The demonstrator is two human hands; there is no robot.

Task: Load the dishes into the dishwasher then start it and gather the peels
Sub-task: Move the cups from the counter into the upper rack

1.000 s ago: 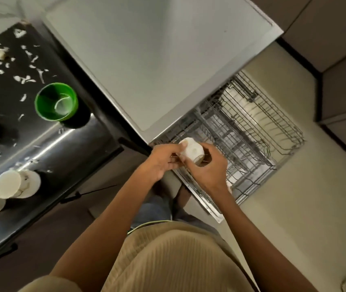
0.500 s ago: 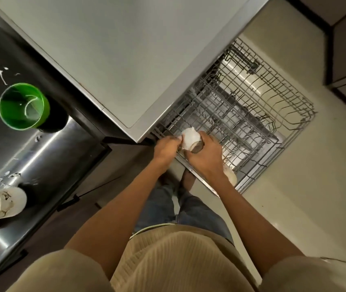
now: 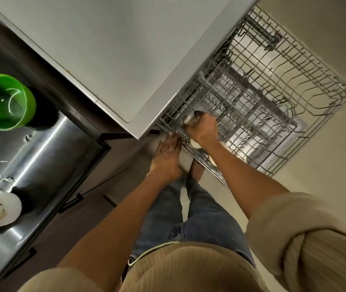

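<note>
My right hand [image 3: 202, 128] grips a small white cup [image 3: 190, 118] over the near left corner of the pulled-out wire dishwasher rack [image 3: 307, 102]; only the cup's blurred end shows past my fingers. My left hand [image 3: 166, 152] has straight fingers that lie at the rack's front left edge, just below the corner of the grey dishwasher top [image 3: 115, 43]. Another white dish [image 3: 195, 144] sits in the rack under my right wrist. On the steel counter [image 3: 41, 152] at the left stand a green cup [image 3: 4, 101] and a white printed mug [image 3: 1, 209], with white peels [image 3: 3, 180] scattered about.
The rack sticks out over the pale floor [image 3: 326, 165] to the right. A dark cabinet front [image 3: 104, 175] runs below the counter edge. My legs and feet [image 3: 197, 170] stand close to the rack's near corner.
My left hand has let go of the cup and dropped flat to the rack's edge. My right hand has carried the cup forward into the rack. The view has moved closer.
</note>
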